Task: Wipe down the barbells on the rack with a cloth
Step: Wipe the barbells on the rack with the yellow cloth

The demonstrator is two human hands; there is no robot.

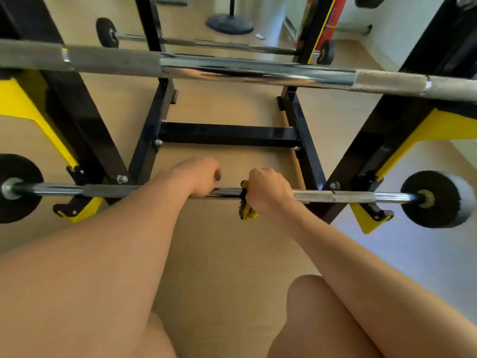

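A crumpled yellow-and-black cloth (247, 210) wraps the low bar (335, 196) near its smooth chrome middle, clenched there by the right hand (268, 189). Just beside it, the left hand (198, 177) grips bare steel. Knurled grey stretches run out to round black plates (436, 198). The low bar sits on a black-and-yellow rack (227, 134), and above it lies a thicker bar (232, 67).

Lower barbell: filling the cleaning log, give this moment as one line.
target: lower barbell | right hand: grips yellow cloth around it | left hand: holds bare bar | upper barbell: untouched
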